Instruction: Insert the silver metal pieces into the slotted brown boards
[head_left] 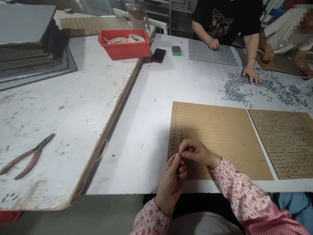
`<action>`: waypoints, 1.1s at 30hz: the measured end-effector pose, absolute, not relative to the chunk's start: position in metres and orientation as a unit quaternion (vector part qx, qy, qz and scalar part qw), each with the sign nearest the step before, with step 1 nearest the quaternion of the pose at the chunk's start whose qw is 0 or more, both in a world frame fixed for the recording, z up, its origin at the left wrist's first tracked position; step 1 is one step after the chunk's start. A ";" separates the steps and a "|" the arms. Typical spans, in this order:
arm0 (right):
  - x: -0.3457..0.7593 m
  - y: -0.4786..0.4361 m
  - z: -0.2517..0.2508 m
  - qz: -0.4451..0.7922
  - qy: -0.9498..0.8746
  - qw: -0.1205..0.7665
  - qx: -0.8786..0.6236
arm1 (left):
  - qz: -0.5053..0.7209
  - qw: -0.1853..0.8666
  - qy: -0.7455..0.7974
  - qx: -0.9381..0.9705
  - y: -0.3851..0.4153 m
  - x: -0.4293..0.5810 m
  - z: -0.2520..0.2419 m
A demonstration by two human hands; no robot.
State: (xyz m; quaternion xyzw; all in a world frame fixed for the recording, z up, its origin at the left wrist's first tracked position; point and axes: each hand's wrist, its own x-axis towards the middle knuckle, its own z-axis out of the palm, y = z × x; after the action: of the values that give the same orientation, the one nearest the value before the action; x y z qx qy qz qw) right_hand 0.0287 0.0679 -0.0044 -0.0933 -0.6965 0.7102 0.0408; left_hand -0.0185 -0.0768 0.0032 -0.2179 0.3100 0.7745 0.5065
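Note:
My left hand point(170, 182) is closed around several small silver oval metal pieces point(178, 173), over the near left corner of a brown grooved board point(220, 140). Thumb and forefinger of my right hand point(197, 152) pinch at the tip of my left thumb, on what looks like one such metal piece, mostly hidden. Along the board's left edge runs a column of metal pieces point(173, 119), with a short second column beside it, partly behind my right hand. The rest of the board's visible grooves hold no pieces.
On the right lies a second board point(288, 143) filled with pieces. Beyond are a loose pile of pieces point(234, 88), a co-worker's hand point(251, 74) on it, and a grey board point(201, 52). At left are pliers point(31, 156), a red bin point(126, 49) and a phone point(158, 55).

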 end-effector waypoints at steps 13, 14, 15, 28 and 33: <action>-0.027 0.120 -0.030 0.357 -0.897 0.110 -0.234 | 0.759 0.544 0.276 -0.229 -0.085 -0.021 0.002; -0.028 0.119 -0.031 0.343 -0.902 0.109 -0.238 | 0.760 0.544 0.272 -0.230 -0.086 -0.020 0.001; -0.029 0.117 -0.032 0.330 -0.906 0.107 -0.241 | 0.760 0.543 0.271 -0.232 -0.086 -0.019 0.000; -0.029 0.108 -0.030 0.344 -0.896 0.149 -0.240 | 0.776 0.497 0.336 -0.196 -0.085 -0.015 0.003; 0.007 0.094 -0.006 0.610 -0.779 0.029 -0.141 | 0.770 0.484 0.371 -0.186 -0.081 -0.022 0.000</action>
State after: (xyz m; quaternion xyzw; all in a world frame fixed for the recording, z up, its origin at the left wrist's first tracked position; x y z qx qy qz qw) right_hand 0.0068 0.0937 -0.0057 -0.1414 -0.7789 0.6103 0.0287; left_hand -0.0220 -0.0805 0.0005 -0.1863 0.3710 0.7703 0.4841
